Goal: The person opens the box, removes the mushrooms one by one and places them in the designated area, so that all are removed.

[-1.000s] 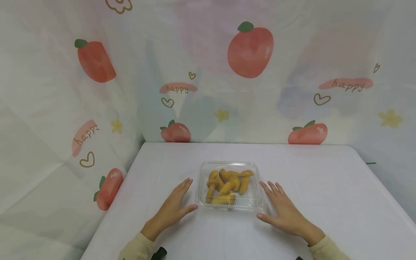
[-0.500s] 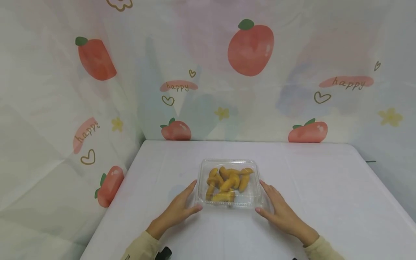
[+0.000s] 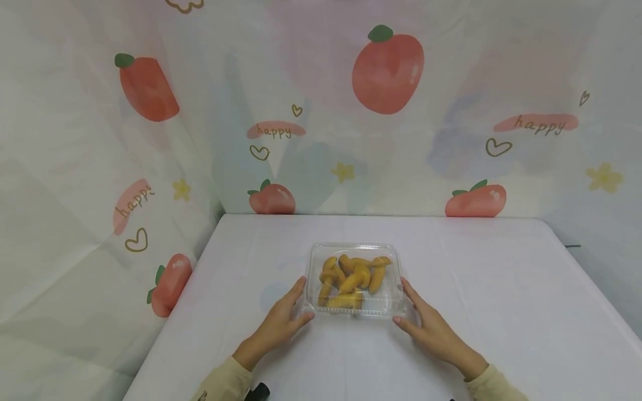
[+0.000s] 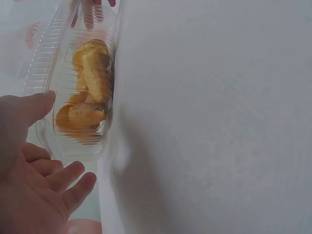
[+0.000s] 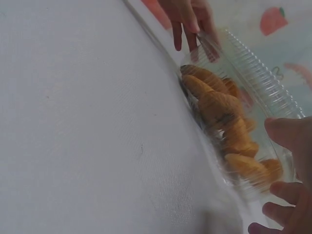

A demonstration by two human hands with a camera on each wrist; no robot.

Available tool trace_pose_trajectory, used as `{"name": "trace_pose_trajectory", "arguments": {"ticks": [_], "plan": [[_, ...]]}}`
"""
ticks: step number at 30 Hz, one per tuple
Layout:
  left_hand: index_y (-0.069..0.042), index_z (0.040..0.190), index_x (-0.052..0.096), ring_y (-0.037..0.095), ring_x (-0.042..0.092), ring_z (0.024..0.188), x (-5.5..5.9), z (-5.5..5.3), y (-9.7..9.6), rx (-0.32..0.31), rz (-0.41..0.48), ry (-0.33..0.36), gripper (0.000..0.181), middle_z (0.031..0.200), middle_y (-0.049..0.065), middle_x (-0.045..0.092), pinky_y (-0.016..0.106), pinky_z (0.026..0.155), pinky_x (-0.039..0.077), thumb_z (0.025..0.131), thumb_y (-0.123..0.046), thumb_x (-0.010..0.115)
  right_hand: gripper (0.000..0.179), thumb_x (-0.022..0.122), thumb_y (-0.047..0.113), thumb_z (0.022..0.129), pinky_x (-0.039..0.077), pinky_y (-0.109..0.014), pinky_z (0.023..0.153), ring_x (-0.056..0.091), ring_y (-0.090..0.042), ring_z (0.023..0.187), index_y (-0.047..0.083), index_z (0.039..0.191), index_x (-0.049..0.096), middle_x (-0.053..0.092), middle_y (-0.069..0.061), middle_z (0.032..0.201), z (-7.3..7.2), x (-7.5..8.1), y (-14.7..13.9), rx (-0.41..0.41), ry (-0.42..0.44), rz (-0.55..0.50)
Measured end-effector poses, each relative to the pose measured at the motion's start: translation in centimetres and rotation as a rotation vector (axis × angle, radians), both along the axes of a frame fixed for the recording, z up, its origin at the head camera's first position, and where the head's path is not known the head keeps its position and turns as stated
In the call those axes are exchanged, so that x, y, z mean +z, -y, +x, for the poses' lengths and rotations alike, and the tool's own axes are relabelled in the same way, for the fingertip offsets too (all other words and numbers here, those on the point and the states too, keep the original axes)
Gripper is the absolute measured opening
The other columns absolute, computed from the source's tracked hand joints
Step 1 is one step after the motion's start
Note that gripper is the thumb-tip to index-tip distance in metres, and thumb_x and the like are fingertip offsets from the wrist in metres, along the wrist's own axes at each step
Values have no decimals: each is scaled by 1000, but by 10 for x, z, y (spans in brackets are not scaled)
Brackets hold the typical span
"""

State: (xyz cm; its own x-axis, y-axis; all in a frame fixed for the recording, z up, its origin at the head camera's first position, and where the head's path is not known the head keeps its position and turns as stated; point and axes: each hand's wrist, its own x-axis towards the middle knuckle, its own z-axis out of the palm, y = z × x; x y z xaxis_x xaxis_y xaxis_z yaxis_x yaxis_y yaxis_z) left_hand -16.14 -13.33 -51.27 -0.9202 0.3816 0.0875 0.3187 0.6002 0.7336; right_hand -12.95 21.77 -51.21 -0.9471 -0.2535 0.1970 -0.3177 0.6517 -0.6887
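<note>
Left hand (image 3: 281, 318) and right hand (image 3: 430, 324), fingers extended and unclenched, flank a clear plastic clamshell container (image 3: 382, 304) on the table (image 3: 501, 278); I judge their opposed placement suits even support, while the container keeps its yellow mushrooms (image 3: 357, 279) together.

Between the bare left hand (image 3: 277, 324) and right hand (image 3: 432, 329), a clear rectangular plastic box (image 3: 378, 305) of stubby yellow-brown mushrooms (image 3: 357, 278) sat on white cloth (image 3: 501, 289).
</note>
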Motion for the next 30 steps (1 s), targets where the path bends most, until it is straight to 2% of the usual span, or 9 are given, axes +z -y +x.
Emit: {"name": "trace_pose_trajectory", "arguments": {"ticks": [3,5,10,13,22,27,30], "plan": [[-1,159,27,35,37,149,-1,0,-1,11,17,-13,79,165,18,28,49,114,42,96,-19,70,85,70,23,95,47,-61,102,45,-52,137,3,161,20,41,-32,154,0,1,1,4,-8,-11],[-1,159,25,38,43,145,0,0,-1,14,54,6,78,165,18,29,48,110,47,97,-18,68,84,70,21,96,48,-59,101,45,-52,137,2,161,19,42,-32,153,0,1,2,12,-17,-19],[2,160,15,45,45,141,0,-3,-4,2,286,141,78,162,28,28,41,108,48,99,-9,61,82,69,18,96,49,-58,101,43,-51,137,-1,160,21,42,-32,153,-1,1,2,34,-23,-51],[5,160,13,47,46,139,-1,-6,-6,6,384,197,78,157,34,31,36,104,51,98,-6,59,81,69,17,95,49,-57,101,42,-50,138,-2,159,23,40,-32,155,-3,1,2,40,-9,-65],[7,157,22,46,52,133,-1,-6,-9,62,427,207,75,151,33,42,34,98,55,95,-5,62,78,64,15,98,47,-58,103,40,-54,139,-5,159,19,29,-35,158,-4,1,2,58,54,-110],[8,155,28,46,42,141,-2,-4,-10,92,486,195,75,156,31,36,40,108,47,91,0,66,77,62,15,99,42,-59,104,42,-60,135,-7,158,17,24,-38,159,-5,1,1,97,90,-161],[9,154,32,45,39,144,-2,-5,-10,102,522,186,75,158,29,34,39,112,43,88,2,67,77,61,15,100,44,-61,102,46,-62,130,-8,158,16,21,-40,158,-5,2,0,107,120,-174]]}}
